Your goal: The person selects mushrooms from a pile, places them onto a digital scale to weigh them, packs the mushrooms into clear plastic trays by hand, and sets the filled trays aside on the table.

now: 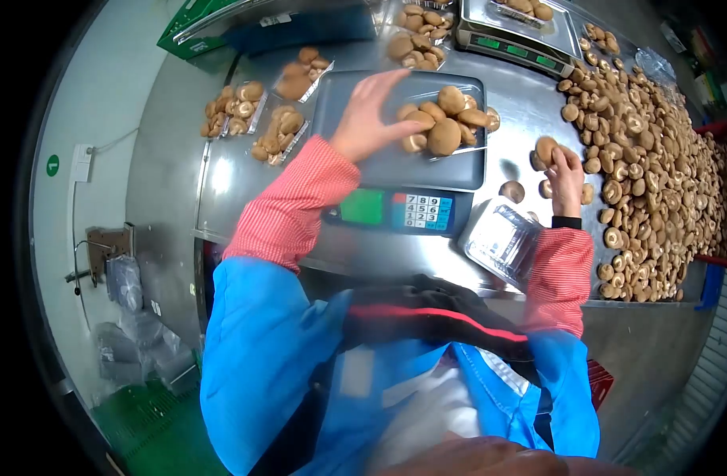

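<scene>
Right on the grey pan [447,176] of the nearest scale [362,206]: a heap of brown mushrooms [445,131] in a clear tray, with just a strip of pale rim showing. Sitting over on the right half, with a cap or so poking past the pan's edge. Left hand [367,115] right next to the heap, thumb and fingers spread wide, thumb tip almost in among the caps. Can't tell about actual contact there.

Right hand [568,181] off to the right of the pan, pinching a single mushroom [545,149] between fingers and thumb. Kinda crowded down there too: a loose mushroom [512,191] on the metal table [169,159] between hand and scale, plus an empty plastic tray [498,238] tilted just beside the scale's corner, partly hidden by the checked right sleeve [560,278].

Not much elbow room on the left either: filled trays [279,135] bunched up beside the pan, with more packed mushrooms [419,44] beyond the far edge. Second scale [518,51] up past the pan, also loaded. Then a huge loose pile [649,174] covering the table's right end, with a crumpled plastic bag [655,67] at the back. Far left corner: a green crate [193,24] next to a dark blue bin [300,33].
</scene>
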The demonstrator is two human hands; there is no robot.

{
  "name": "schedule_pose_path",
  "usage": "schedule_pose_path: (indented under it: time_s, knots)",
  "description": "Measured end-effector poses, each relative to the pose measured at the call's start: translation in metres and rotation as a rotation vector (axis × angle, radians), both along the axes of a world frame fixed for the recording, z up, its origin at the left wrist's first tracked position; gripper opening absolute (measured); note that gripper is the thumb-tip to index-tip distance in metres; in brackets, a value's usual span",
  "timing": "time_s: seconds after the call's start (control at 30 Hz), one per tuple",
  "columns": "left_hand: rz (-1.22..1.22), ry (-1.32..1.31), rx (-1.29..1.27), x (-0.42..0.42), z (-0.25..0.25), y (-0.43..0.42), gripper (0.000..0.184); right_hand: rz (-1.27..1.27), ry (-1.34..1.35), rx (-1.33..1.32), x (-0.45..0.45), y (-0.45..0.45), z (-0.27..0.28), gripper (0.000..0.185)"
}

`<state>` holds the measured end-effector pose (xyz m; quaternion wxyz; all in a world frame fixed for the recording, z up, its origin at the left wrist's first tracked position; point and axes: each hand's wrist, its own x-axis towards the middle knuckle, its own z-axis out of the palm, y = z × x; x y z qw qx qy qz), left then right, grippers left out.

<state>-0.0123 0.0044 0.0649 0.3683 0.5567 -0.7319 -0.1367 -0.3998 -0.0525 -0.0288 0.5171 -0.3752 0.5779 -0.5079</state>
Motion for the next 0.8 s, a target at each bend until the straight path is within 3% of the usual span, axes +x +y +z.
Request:
schedule_pose_path:
  time_s: [0.07, 0.1, 0.13, 0.17, 0.2, 0.33, 0.43, 0.53, 0.57, 0.6, 0.67, 0.8]
  knots:
    - [-0.058, -0.058, -0.017, -0.007, -0.001, -0.006, 0.082, 0.109, 0.419, 0.094, -0.052, -0.009, -0.063, 0.034]
    - [-0.067, -0.081, -0.012, -0.009, -0.005, -0.009, 0.084, 0.253, 0.762, 0.074, -0.069, -0.005, -0.069, 0.037]
    - [-0.077, -0.104, -0.010, -0.009, -0.006, -0.013, 0.086, 0.399, 1.103, 0.042, -0.069, 0.007, -0.056, 0.041]
    - [-0.094, -0.132, -0.014, -0.009, -0.006, -0.015, 0.090, 0.282, 1.420, -0.097, -0.063, 0.025, -0.047, 0.044]
    - [-0.105, -0.168, -0.019, -0.009, -0.006, -0.016, 0.092, 0.256, 1.497, -0.137, -0.054, 0.032, -0.026, 0.042]
    - [-0.159, -0.282, 0.005, -0.017, -0.011, -0.019, 0.100, 0.216, 1.058, -0.433, 0.005, 0.039, 0.033, 0.034]
    - [-0.130, -0.361, -0.088, -0.033, -0.025, -0.026, 0.101, 0.291, 0.789, -0.503, 0.052, 0.023, 0.050, 0.044]
    - [-0.135, -0.421, 0.156, -0.043, -0.022, -0.027, 0.095, 0.378, 0.883, -0.569, 0.097, 0.011, 0.047, 0.044]
    - [-0.139, -0.377, 0.148, -0.044, -0.021, -0.027, 0.093, 0.523, 1.016, -0.755, 0.100, -0.006, 0.007, 0.043]
    - [-0.125, -0.396, 0.142, -0.043, -0.022, -0.024, 0.093, 0.424, 0.981, -0.660, 0.120, 0.016, 0.018, 0.043]
    - [-0.098, -0.432, 0.127, -0.039, -0.022, -0.020, 0.094, 0.486, 1.080, -0.549, 0.120, 0.030, 0.030, 0.044]
    - [-0.125, -0.454, 0.096, -0.034, -0.018, -0.015, 0.098, 0.521, 0.471, -0.356, 0.084, 0.003, 0.006, 0.047]
